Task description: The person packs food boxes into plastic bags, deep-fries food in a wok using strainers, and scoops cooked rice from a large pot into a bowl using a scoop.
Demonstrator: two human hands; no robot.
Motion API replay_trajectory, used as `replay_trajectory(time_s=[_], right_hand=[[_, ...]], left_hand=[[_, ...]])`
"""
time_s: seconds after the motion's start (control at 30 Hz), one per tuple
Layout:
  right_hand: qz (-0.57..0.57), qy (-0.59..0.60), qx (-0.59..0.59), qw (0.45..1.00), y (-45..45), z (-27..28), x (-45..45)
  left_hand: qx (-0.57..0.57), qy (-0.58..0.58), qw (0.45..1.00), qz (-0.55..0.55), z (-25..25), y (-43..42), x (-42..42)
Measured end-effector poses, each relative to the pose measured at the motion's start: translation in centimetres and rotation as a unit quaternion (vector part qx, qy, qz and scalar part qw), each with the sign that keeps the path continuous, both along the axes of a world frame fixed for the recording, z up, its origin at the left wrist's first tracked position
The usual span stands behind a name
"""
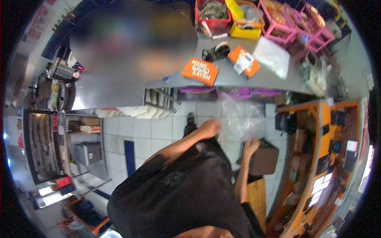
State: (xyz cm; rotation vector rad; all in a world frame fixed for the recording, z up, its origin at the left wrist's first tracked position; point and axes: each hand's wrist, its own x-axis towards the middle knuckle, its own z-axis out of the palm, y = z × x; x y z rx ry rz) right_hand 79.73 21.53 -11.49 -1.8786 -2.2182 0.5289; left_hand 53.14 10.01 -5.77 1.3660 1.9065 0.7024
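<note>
A clear plastic bag (239, 121) is spread between my two hands, over the tiled floor and just in front of the steel counter. My left hand (210, 128) is closed on its left edge. At the lower right edge, my right hand (251, 146) grips the bag with bent fingers. The bag looks thin and see-through, with floor tiles showing through it. Nothing can be made out inside it. The fingertips of both hands are partly blurred.
On the steel counter (115, 89) lie two orange boxes (201, 71) (249, 59), a tape dispenser (216, 51) and a white plastic packet (272, 56). Coloured baskets (278, 22) stand behind. A brown stool (265, 158) is near my right hand; orange shelves (311, 158) stand right.
</note>
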Motion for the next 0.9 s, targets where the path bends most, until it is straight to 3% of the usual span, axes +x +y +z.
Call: replay_trajectory(time_s=[0.03,0.07,0.1,0.13,0.2,0.23,0.27,0.3,0.33,0.37,0.4,0.47,0.5,0.53,0.57,0.6,0.7,0.73,0.77,0.8,0.87,0.9], right_hand=[[-0.026,0.299,0.042,0.953,-2.1,-6.0,3.8],[-0.092,0.415,-0.021,0.905,-2.0,-6.1,4.4],[-0.169,0.506,-0.103,0.84,-4.5,-5.7,5.9],[-0.169,0.497,-0.108,0.844,-6.0,-6.3,7.1],[-0.277,0.523,-0.159,0.791,-2.9,-10.8,5.0],[-0.194,0.392,-0.07,0.897,-1.4,-13.1,5.1],[-0.19,0.394,-0.068,0.897,-0.8,-11.7,3.3],[-0.189,0.437,-0.129,0.87,0.3,-9.0,0.8],[-0.189,0.473,-0.188,0.84,1.0,-5.0,-1.8],[-0.179,0.42,-0.115,0.882,1.2,-1.8,-4.6],[-0.178,0.417,-0.106,0.885,2.2,-0.2,-5.9],[-0.073,0.209,0.112,0.969,3.7,2.2,-7.9],[-0.069,0.236,0.044,0.968,4.4,4.6,-8.8],[-0.067,0.26,-0.024,0.963,5.1,6.7,-9.3],[-0.06,0.357,-0.037,0.932,5.7,7.5,-9.8],[-0.054,0.45,-0.046,0.89,6.3,8.1,-10.0],[-0.101,0.441,-0.097,0.887,9.0,9.1,-8.9],[-0.136,0.406,-0.109,0.897,8.8,11.6,-9.8],[-0.164,0.439,-0.087,0.879,7.2,15.8,-12.6],[-0.122,0.359,-0.074,0.922,8.3,16.1,-11.7],[-0.115,0.321,-0.03,0.939,8.2,19.4,-13.4],[-0.128,0.274,-0.04,0.952,8.5,20.6,-13.9]], left_hand=[[0.007,-0.019,1.0,-0.01,-1.5,-2.5,-1.8],[-0.018,-0.073,0.997,-0.032,-1.4,-4.5,-3.9],[-0.026,-0.057,0.998,-0.005,-0.6,-5.3,-4.7],[-0.011,-0.091,0.995,-0.032,-0.1,-5.5,-5.9],[0.036,-0.182,0.98,-0.071,0.8,-4.4,-8.3],[0.056,-0.144,0.986,-0.063,2.8,-4.0,-10.1],[0.074,-0.1,0.991,-0.058,5.2,-2.9,-13.7],[0.131,0.034,0.988,-0.069,6.4,-2.3,-18.1],[0.073,0.044,0.996,-0.029,8.0,-2.1,-22.4],[0.084,0.182,0.979,-0.029,9.2,-1.8,-26.9],[0.009,0.2,0.979,-0.048,9.4,-1.6,-31.9],[-0.082,0.355,0.923,-0.12,11.1,-2.1,-38.4],[-0.074,0.354,0.923,-0.13,10.2,-2.3,-41.0],[-0.089,0.415,0.888,-0.177,8.6,-2.4,-43.2],[-0.1,0.474,0.845,-0.224,7.2,-2.3,-44.8],[-0.088,0.472,0.844,-0.24,6.5,-2.2,-46.0],[0.017,0.376,0.882,-0.283,4.1,-1.8,-46.6],[0.054,0.364,0.884,-0.287,3.3,-2.1,-45.5],[0.001,0.344,0.898,-0.273,4.4,-2.0,-43.8],[-0.055,0.325,0.909,-0.256,6.0,-2.2,-42.2],[0.0,0.3,0.936,-0.184,5.4,-2.0,-41.7],[0.009,0.295,0.932,-0.208,5.6,-1.6,-41.3]])
